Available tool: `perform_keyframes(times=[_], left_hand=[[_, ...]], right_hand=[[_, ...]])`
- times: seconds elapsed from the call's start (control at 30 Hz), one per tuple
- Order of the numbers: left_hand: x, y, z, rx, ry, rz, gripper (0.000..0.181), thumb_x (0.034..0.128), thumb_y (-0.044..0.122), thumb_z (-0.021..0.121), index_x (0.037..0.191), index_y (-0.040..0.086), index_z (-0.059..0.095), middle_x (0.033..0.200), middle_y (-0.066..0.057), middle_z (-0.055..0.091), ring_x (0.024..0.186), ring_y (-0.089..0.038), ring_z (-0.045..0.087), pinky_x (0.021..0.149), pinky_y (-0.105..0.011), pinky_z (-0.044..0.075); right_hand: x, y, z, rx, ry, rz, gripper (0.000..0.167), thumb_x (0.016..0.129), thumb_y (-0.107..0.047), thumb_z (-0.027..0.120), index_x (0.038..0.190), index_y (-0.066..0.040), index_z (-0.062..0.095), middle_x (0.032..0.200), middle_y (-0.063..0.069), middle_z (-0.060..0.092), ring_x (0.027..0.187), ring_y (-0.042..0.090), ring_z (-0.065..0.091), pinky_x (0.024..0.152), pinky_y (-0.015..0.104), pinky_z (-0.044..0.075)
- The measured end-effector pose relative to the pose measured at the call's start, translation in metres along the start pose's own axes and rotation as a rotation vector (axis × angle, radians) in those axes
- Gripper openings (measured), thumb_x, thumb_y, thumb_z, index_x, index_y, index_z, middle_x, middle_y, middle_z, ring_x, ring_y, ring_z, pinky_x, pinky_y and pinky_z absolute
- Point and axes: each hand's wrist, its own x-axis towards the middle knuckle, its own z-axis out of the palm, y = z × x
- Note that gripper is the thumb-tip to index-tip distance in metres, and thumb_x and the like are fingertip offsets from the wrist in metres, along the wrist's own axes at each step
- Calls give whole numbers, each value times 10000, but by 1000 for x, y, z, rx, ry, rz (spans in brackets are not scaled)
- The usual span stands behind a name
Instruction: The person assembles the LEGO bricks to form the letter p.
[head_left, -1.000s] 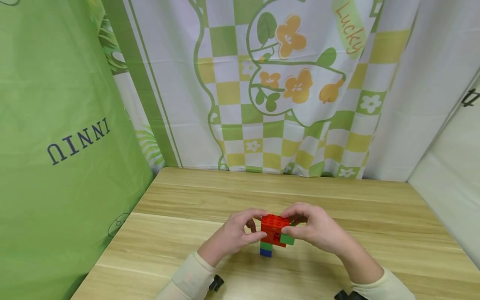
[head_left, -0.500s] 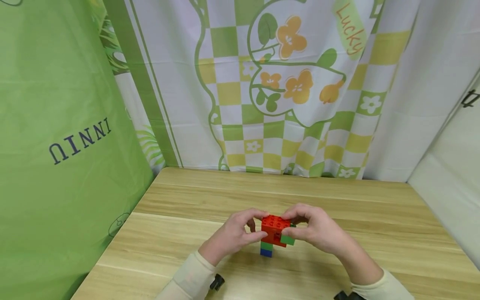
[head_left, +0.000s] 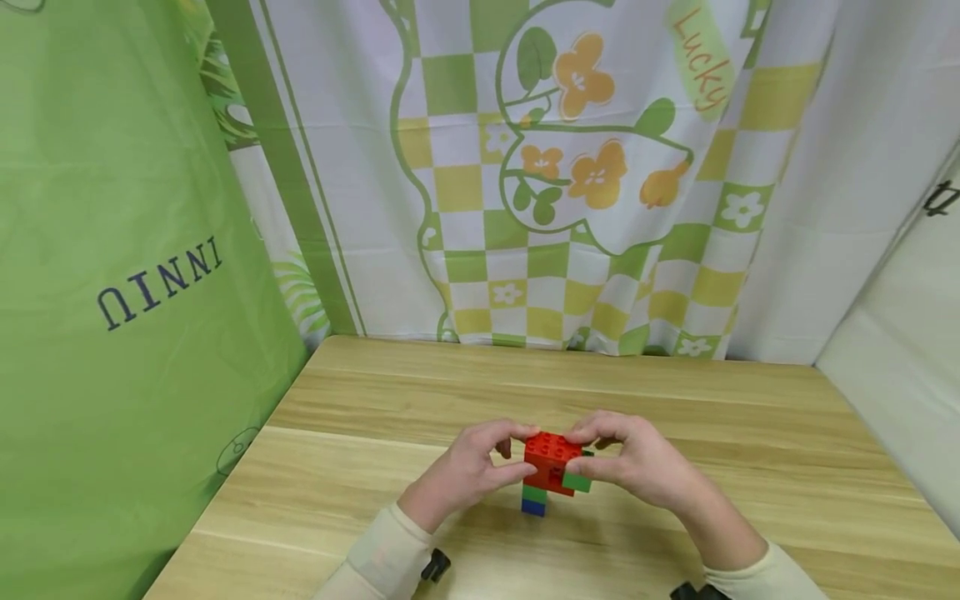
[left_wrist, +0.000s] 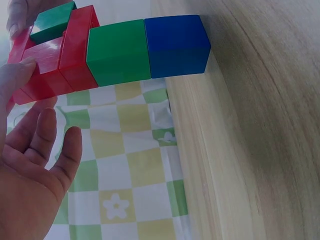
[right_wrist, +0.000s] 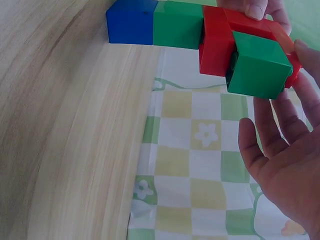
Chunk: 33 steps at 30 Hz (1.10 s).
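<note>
A small build of toy building bricks stands upright over the middle of the table. Its bottom is a blue brick [head_left: 533, 507], topped by a green brick [left_wrist: 120, 52]. Above sit red bricks [head_left: 553, 448] with studs on top. Another green brick [right_wrist: 262, 65] juts out sideways at the right. My left hand [head_left: 467, 468] pinches the left end of the red part between thumb and forefinger. At its right end my right hand [head_left: 641, 460] pinches the red part too, with the thumb above the jutting green brick. The other fingers of both hands are off the bricks.
The wooden table [head_left: 375, 383] reaches back to a checked curtain [head_left: 547, 250]. On the left hangs a green cloth [head_left: 150, 375], and a white panel [head_left: 907, 375] is at the right. Black straps or mounts [head_left: 436, 566] show at the wrists.
Hands and bricks keep nearly the same place. The right fingers have shifted very slightly on the red part.
</note>
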Motion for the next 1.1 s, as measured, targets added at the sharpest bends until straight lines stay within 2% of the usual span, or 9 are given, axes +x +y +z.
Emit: perform_keyframes(times=[0.1, 0.2, 0.27, 0.37, 0.5, 0.6, 0.73, 0.87, 1.1], left_hand=[[2, 1, 3, 2, -10, -10, 425, 874, 216, 764, 1273, 159, 630, 1134, 65, 659, 810, -117, 542, 575, -235, 495], [5, 3, 5, -20, -28, -53, 433, 895, 263, 741, 1298, 163, 618, 1112, 88, 655, 826, -101, 550, 648, -263, 509], [7, 4, 5, -65, -47, -110, 453, 907, 295, 725, 1323, 164, 604, 1068, 102, 659, 820, -91, 564, 678, -259, 511], [10, 3, 7, -159, -81, -221, 499, 920, 316, 706, 1369, 143, 575, 1017, 101, 670, 811, -90, 589, 700, -249, 519], [13, -7, 11, -258, -116, -362, 540, 933, 327, 690, 1411, 128, 538, 1041, 72, 682, 868, -88, 621, 754, -256, 533], [15, -17, 17, -286, -117, -443, 542, 929, 346, 691, 1413, 153, 540, 1048, 68, 682, 909, -91, 634, 771, -263, 533], [14, -25, 26, -301, -108, -517, 527, 927, 324, 697, 1393, 126, 551, 965, 47, 696, 858, -146, 662, 730, -294, 540], [12, -26, 33, -308, -125, -565, 545, 930, 294, 692, 1396, 66, 525, 876, 26, 699, 792, -190, 674, 674, -306, 541], [12, -25, 39, -268, -127, -623, 544, 938, 297, 680, 1390, 48, 508, 865, 8, 691, 707, -177, 668, 621, -309, 523]], right_hand=[[-3, 0, -3, -12, -11, 10, 243, 835, -338, 785, 1040, -218, 734, 1034, -71, 684, 918, 151, 618, 768, 355, 513], [-3, -2, -8, 22, -30, 79, 260, 847, -317, 782, 1059, -177, 726, 985, -16, 691, 872, 189, 636, 692, 319, 534], [-1, -3, -11, 63, -40, 151, 276, 863, -310, 769, 1082, -150, 716, 955, 23, 693, 842, 222, 642, 657, 331, 543], [4, -1, -14, 130, -46, 239, 304, 892, -302, 738, 1119, -103, 701, 958, 64, 698, 855, 259, 646, 720, 383, 551], [10, 11, -11, 183, -48, 299, 349, 922, -298, 703, 1153, -39, 679, 990, 85, 692, 901, 258, 636, 800, 457, 533], [13, 22, -6, 188, -29, 337, 358, 932, -304, 687, 1160, -28, 674, 996, 79, 690, 905, 243, 634, 804, 462, 531], [18, 39, 5, 178, -17, 384, 343, 948, -300, 666, 1157, -28, 675, 997, 72, 679, 881, 227, 620, 785, 440, 542], [21, 51, 15, 151, -27, 427, 345, 955, -279, 656, 1187, -23, 664, 1028, 62, 660, 874, 202, 597, 752, 405, 540], [21, 53, 23, 167, -23, 436, 398, 952, -241, 657, 1272, -9, 610, 1102, 82, 643, 943, 205, 594, 750, 380, 546]])
